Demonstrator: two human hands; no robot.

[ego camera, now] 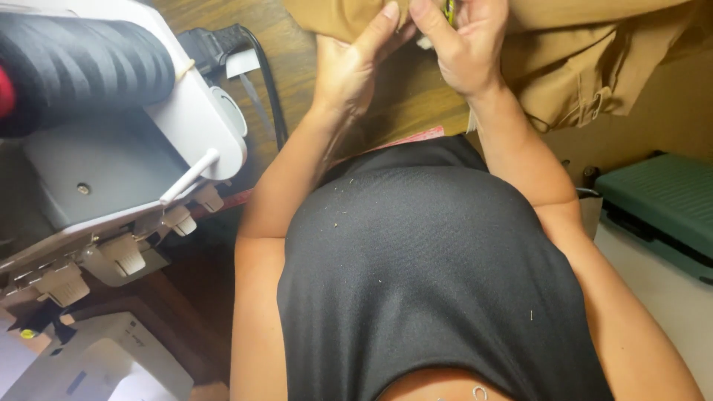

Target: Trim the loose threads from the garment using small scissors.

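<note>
Wooden tabletop (416,96) bears tan fabric (594,67); your left hand (349,67) and right hand (464,52) pinch its edge, white tag (239,63) by the sewing machine (111,148).

- Tan woven garment (594,67) on brown wooden table (416,104), at far edge.
- Left hand (349,63) and right hand (464,44) side by side on garment.
- White plastic sewing machine (126,148) left of hands; black power cable (267,82) between.
- Green ribbed hard case (661,200) right, below table.
</note>
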